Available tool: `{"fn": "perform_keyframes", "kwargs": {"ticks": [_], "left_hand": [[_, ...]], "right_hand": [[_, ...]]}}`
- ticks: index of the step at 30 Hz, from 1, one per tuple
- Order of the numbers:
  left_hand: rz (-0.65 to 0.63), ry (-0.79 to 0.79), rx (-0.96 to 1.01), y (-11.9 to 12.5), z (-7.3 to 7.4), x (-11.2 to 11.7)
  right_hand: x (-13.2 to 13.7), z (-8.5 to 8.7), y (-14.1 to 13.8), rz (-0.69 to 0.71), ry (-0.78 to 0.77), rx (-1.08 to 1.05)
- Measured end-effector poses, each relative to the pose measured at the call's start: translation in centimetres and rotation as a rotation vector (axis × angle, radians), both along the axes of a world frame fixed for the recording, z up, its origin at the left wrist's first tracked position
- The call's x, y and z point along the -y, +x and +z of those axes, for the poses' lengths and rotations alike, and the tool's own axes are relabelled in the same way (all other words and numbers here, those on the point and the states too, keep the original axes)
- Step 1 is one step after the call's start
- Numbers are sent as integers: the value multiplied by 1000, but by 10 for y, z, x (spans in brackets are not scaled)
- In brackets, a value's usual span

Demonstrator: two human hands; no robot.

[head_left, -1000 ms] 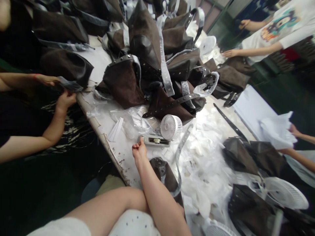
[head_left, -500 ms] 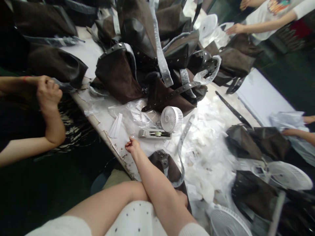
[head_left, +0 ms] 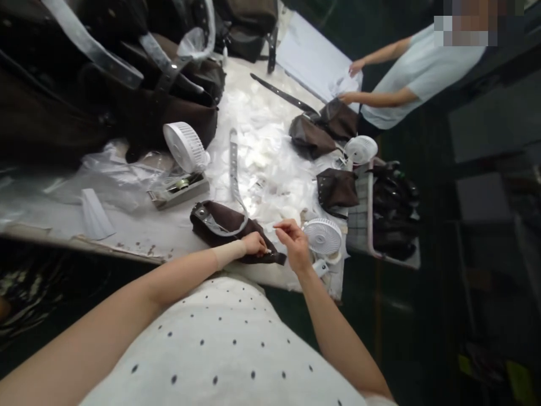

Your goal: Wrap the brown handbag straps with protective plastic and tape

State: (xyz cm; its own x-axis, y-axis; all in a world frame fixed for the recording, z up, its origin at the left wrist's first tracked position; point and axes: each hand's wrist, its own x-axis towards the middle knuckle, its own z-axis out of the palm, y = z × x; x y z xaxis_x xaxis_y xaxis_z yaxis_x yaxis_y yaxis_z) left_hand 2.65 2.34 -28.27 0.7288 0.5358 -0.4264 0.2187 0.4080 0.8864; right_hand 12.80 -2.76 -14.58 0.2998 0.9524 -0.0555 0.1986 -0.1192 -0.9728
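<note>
A dark brown handbag (head_left: 220,217) with black studded trim lies at the table's near edge. Its strap (head_left: 234,163), covered in pale wrapping, stretches away over the table. At the bag's right end, my left hand (head_left: 255,244) pinches its edge, beside a small shiny spot. My right hand (head_left: 292,241) hovers just right of the bag, apart from it, thumb and forefinger drawn together. Whatever may be between those fingertips is too small to make out. A grey tape dispenser (head_left: 180,193) with a roll in it stands left of the bag.
Behind the dispenser is a small white fan (head_left: 186,146); another fan (head_left: 322,235) sits beside my right hand. Crumpled white wrapping (head_left: 266,146) covers the middle. More brown bags (head_left: 177,118) are heaped at the left. Across the table, a co-worker (head_left: 397,96) handles pale sheets.
My view has swung to the right. My right hand has come from beside the tape dispenser to the bag's right end, so my arms are uncrossed. My left hand stays at the bag.
</note>
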Motion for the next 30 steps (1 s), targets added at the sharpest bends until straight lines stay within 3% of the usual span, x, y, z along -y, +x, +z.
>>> {"fn": "perform_keyframes", "kwargs": {"ticks": [3,7,13,19,24,30], "left_hand": [[-203,-16,-53,4,-10,-3],[-208,-19,-88,8,-5,-7],[-175,-10,-105,10,13,-4],[-154,-40,-104,9,13,-5],[-136,-37,-99,9,9,-3],[-123,-45,-112,7,6,-4]], "right_hand": [[47,-20,49,-83,-116,-8],[77,-52,56,-31,-207,-97],[80,-82,41,47,-117,117],[76,-102,44,2,-103,207],[76,-110,42,-22,-139,177],[86,-93,39,-9,-58,238]]}}
